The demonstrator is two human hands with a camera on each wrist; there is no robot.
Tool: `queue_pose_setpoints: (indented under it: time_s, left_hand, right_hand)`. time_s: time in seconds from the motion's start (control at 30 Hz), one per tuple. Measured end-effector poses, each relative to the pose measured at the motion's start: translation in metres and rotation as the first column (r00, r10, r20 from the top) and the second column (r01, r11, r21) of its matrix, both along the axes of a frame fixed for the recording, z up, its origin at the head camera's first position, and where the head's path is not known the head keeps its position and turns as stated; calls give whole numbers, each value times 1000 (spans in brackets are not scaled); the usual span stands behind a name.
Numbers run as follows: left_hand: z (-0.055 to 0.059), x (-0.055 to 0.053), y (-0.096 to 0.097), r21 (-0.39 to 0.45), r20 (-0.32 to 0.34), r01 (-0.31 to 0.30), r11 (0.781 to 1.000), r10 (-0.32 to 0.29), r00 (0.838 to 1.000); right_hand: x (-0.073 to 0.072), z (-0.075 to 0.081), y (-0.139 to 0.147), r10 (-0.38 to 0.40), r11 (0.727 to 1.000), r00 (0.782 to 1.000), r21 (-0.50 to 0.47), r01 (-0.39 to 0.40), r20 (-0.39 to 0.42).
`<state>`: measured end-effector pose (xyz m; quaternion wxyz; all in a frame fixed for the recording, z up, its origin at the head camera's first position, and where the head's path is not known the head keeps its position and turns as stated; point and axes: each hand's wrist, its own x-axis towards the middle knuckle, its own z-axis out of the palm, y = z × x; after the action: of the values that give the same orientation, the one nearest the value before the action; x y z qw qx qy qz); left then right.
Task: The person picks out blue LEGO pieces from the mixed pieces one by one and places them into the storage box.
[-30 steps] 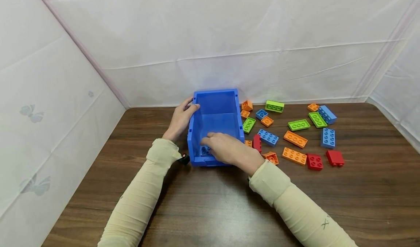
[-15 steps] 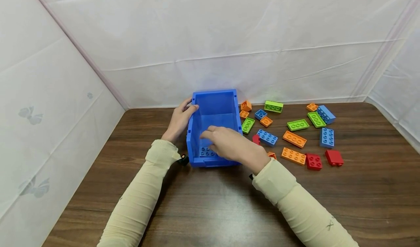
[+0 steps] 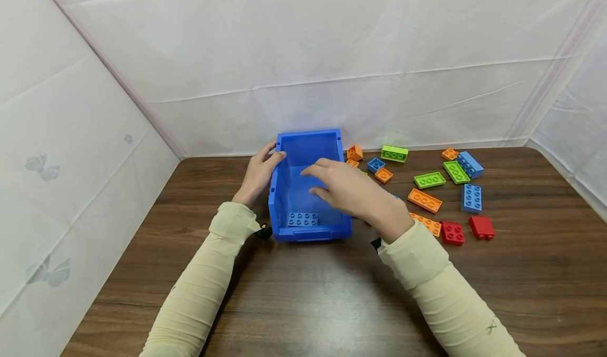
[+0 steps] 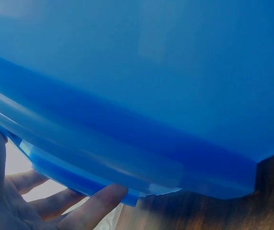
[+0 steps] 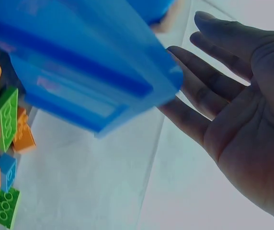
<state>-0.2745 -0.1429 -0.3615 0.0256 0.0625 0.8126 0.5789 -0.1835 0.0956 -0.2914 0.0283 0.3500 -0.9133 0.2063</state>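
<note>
A blue plastic storage bin [image 3: 310, 235] stands on the table near the back wall. Its left rim is gripped by my left hand [image 3: 257, 177], thumb over the top edge and fingers round the outside; the left wrist view shows fingers [image 4: 96, 205] against the bin's ledge. On the bin floor, near the front, lies a blue toy building brick [image 3: 302, 219] with its studs up. Above the bin's right side hovers my right hand [image 3: 353, 191], holding nothing. In the right wrist view its fingers [image 5: 218, 84] are extended and apart beside the bin.
Right of the bin, loose bricks lie scattered, among them a long orange brick [image 3: 424, 200], a green brick [image 3: 394, 154], a blue brick [image 3: 471, 198] and a red brick [image 3: 452, 232]. My right forearm partly covers some. White sheets [image 3: 303, 57] hang behind the wooden table [image 3: 294, 299].
My right hand has risen from the brick on the bin floor and moved right, its fingers opening out. The blue brick now shows fully. My left hand keeps its grip on the rim.
</note>
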Motion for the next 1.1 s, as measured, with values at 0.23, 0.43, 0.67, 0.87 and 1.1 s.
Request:
queue_pose_setpoints:
  time_s: [0.23,0.43,0.67,0.87,1.1]
  left_hand:
    - [0,0,0,-5,8,-8,1000,8,1000]
    - [-1,-2,1,14,20,-3,1000,3,1000]
    - [0,-1,1,-3,17,-8,1000,8,1000]
    - [0,1,2,10,15,-10,1000,10,1000]
    - [-2,-1,1,16,9,-6,1000,6,1000]
  right_hand:
    - [-3,9,15,-42,998,999,-46,42,-16]
    - [-9,12,30,-114,991,993,-69,114,3]
    - [-19,11,49,-172,981,984,-82,175,43]
    - [-25,7,59,-217,971,973,-89,224,85]
    - [-35,-3,69,-229,963,963,-113,245,140]
